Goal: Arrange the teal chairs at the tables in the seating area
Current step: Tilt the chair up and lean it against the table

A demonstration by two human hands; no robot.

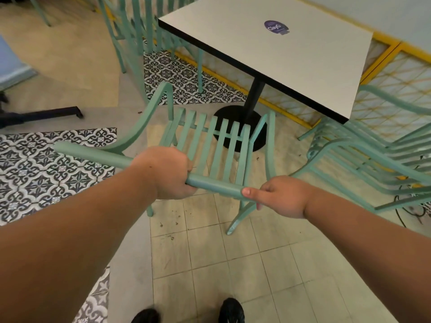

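Note:
A teal slatted chair (210, 145) stands in front of me, its seat facing the white square table (291, 66). My left hand (165, 171) is wrapped around the middle of the chair's top back rail. My right hand (282, 197) grips the right end of the same rail, thumb on top. The chair's front edge lies near the table's black round pedestal base (235, 120). More teal chairs (144, 36) stand at the table's far left side.
A stack of teal chairs (377, 155) sits to the right, under the table's corner. A yellow-framed lattice partition (396, 73) runs behind the table. Another table's black foot (53, 113) lies at left. Patterned and plain tiles cover the floor; my shoes (231, 311) show below.

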